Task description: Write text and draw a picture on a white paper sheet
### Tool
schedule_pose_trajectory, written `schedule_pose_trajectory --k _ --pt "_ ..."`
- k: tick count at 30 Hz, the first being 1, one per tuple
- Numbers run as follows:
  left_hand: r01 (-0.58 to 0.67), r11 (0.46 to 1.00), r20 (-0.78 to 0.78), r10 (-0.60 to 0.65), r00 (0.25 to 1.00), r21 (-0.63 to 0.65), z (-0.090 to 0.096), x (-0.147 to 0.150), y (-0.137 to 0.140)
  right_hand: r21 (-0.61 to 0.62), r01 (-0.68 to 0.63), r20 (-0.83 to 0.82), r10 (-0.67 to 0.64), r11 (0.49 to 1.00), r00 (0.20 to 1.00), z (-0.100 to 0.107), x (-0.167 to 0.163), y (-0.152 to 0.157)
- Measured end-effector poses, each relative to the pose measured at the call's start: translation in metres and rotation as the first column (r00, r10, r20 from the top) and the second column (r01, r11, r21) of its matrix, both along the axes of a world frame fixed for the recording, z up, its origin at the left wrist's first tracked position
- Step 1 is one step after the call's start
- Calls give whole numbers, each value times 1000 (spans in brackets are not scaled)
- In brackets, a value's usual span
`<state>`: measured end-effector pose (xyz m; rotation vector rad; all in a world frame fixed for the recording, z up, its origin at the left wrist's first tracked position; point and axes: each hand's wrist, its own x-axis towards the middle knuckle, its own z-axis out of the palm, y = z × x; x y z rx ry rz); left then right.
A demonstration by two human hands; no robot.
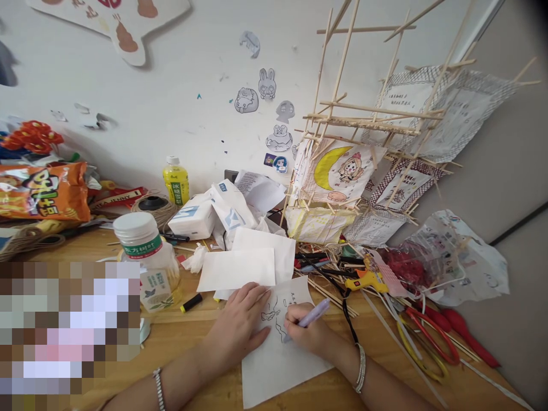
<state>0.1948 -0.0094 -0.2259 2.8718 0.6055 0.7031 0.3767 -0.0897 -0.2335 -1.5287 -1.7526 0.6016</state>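
A sheet of white paper (274, 377) lies on the wooden table before me, with dark line drawings and small written characters on its upper half. My right hand (306, 326) is closed around a light purple pen (317, 312), its tip down at the drawn lines. Flat on the paper's left side rests my left hand (244, 319), fingers stretched out and holding nothing. Just beyond it are blank white sheets (237, 269). A black marker with a yellow end (191, 302) lies to the left of that hand.
A wide plastic jar (136, 231) and a yellow drink bottle (175, 181) stand left, near tissue packs (194, 216). On the right are a stick frame with paper panels (338, 171), a yellow glue gun (366, 279), scissors (432, 337) and loose sticks. A pixelated patch covers the lower left.
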Motion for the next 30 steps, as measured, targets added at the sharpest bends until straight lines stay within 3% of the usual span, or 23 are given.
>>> schedule_pose_trajectory --k 30 --pt "4 1000 14 -4 1000 16 -1 -1 -1 -62 -56 -136 47 996 990 4 0 1"
